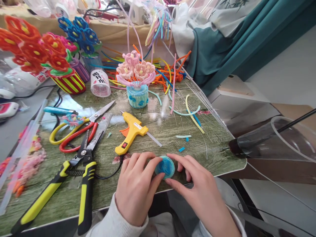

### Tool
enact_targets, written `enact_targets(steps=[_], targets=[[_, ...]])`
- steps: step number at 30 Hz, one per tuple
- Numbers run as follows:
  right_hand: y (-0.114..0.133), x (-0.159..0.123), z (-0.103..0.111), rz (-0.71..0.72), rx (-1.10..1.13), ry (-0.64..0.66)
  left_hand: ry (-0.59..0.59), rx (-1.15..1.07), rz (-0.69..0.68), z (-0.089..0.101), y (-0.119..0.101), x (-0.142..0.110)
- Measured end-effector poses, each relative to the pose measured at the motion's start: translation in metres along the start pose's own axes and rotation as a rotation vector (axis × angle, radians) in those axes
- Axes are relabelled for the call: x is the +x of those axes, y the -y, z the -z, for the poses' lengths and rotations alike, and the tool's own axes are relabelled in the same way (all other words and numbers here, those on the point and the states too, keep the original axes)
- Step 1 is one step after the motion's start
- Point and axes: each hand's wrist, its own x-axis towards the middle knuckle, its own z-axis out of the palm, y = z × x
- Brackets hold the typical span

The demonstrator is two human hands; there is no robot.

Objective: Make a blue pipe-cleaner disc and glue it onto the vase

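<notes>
Both my hands hold a small round blue pipe-cleaner coil at the near edge of the green wood-grain table. My left hand pinches the coil's left side with thumb and fingers closed on it. From the right, my right hand grips it with its fingertips. A yellow glue gun lies just beyond the coil, its black cord running toward my left hand.
Yellow-handled pliers and red and yellow scissors lie left. A pink pipe-cleaner flower pot stands behind, with orange and blue flowers at back left. Loose pipe cleaners litter the back. A clear vase lies right.
</notes>
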Motion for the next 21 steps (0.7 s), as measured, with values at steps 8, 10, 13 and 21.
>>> enact_targets(steps=[8, 10, 13, 21], targets=[[0.003, -0.001, 0.000, 0.005, -0.033, -0.003, -0.005, 0.045, -0.011, 0.002, -0.001, 0.000], [0.004, 0.000, -0.002, 0.002, -0.042, -0.016, -0.003, 0.052, -0.011, 0.001, -0.001, 0.000], [0.004, 0.001, -0.003, 0.016, -0.040, -0.023, 0.007, 0.068, -0.006, 0.001, 0.000, 0.000], [-0.006, -0.005, 0.001, -0.003, 0.055, -0.101, -0.068, 0.114, -0.023, 0.018, -0.001, -0.004]])
